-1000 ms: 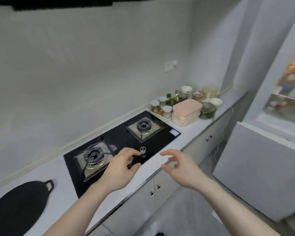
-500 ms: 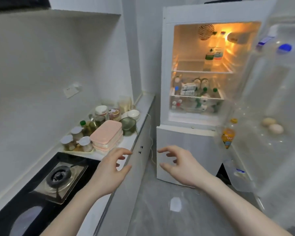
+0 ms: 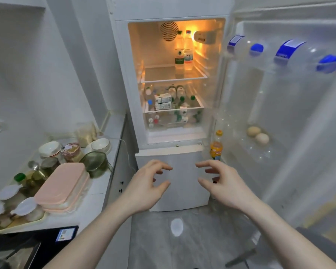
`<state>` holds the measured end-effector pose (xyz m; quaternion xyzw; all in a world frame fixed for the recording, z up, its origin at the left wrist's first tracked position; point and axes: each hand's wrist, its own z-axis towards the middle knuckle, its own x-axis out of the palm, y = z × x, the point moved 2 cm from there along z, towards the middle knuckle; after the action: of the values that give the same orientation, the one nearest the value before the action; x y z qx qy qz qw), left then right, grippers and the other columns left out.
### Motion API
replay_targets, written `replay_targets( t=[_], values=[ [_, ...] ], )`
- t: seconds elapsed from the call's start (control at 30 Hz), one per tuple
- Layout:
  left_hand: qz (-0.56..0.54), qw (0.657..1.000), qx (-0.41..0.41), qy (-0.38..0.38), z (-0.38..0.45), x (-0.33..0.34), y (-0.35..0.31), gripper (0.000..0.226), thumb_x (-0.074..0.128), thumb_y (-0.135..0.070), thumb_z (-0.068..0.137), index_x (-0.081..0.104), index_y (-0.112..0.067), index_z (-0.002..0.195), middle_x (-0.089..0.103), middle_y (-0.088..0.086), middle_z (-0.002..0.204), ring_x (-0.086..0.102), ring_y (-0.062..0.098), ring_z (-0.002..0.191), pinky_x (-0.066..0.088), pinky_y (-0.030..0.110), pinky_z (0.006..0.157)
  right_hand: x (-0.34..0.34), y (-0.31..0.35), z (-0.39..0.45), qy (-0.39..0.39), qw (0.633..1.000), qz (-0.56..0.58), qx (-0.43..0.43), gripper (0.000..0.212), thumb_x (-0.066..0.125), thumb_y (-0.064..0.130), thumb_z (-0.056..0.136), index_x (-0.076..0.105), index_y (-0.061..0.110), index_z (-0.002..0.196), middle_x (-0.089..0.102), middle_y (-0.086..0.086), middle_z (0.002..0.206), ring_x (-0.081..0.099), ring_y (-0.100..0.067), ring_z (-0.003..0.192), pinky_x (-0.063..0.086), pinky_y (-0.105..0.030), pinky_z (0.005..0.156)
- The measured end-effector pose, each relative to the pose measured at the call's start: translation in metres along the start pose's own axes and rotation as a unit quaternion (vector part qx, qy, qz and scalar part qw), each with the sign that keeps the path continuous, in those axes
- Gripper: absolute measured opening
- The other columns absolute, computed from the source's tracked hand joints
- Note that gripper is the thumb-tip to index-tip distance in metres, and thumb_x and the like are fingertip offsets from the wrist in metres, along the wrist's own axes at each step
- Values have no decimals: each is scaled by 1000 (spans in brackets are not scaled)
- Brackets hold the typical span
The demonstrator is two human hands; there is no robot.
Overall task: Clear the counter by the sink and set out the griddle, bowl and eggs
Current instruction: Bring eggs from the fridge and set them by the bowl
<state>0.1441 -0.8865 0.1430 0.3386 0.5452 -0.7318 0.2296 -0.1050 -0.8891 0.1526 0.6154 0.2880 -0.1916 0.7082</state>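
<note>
Two eggs (image 3: 258,135) lie side by side in a shelf of the open fridge door (image 3: 299,117) at the right. My left hand (image 3: 145,183) and my right hand (image 3: 223,183) float in front of the fridge's lower door, fingers loosely curled, holding nothing. The eggs are up and to the right of my right hand, well apart from it. A white bowl (image 3: 100,145) and a green glass bowl (image 3: 95,163) stand on the counter (image 3: 97,191) at the left. The griddle is out of view.
The fridge (image 3: 175,84) stands open with bottles and cartons on its shelves. Stacked pink boxes (image 3: 63,188), jars and condiment bottles crowd the counter. A corner of the black hob (image 3: 47,241) shows at lower left. An orange drink bottle (image 3: 216,147) sits low in the door.
The view has swung right from the hob to face the open fridge. Both hands stayed raised and empty, now centred before the fridge's lower door.
</note>
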Motion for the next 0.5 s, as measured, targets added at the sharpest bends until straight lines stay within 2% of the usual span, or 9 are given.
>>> replay_targets(
  t=[0.1,0.2,0.3,0.4,0.5],
  values=[
    [-8,999,30,18,42,10,-14,32,68,-27,94,62,-39,123,52,-26,127,54,-5,113,43,12,87,-28,-7,17,-45,999,-3,-3,33,74,27,87,66,38,118,63,23,118,60,2,110,51,-23,91],
    [-12,998,55,28,86,16,-33,31,67,-27,94,62,-38,123,52,-23,129,54,-4,113,46,19,90,-60,-12,34,-85,996,-19,-17,34,75,26,87,67,38,118,64,26,118,59,6,108,50,-20,90],
    [-12,995,93,39,131,26,-59,29,66,-28,95,62,-35,122,54,-21,126,55,-2,112,50,26,93,-92,-23,49,-126,991,-43,-20,35,75,25,87,67,37,118,63,27,110,56,10,106,45,-10,85],
    [-2,989,137,48,173,38,-88,29,65,-30,95,63,-34,124,57,-18,124,56,1,111,51,30,93,-117,-34,59,-159,985,-62,-10,35,75,31,86,64,41,118,62,25,110,58,5,103,46,-17,85],
    [9,983,174,48,216,54,-116,31,68,-32,94,64,-34,125,60,-15,122,58,2,109,52,33,93,-135,-49,70,-187,977,-98,-4,40,75,28,86,60,38,122,59,22,111,57,2,97,45,-22,85]
  ],
)
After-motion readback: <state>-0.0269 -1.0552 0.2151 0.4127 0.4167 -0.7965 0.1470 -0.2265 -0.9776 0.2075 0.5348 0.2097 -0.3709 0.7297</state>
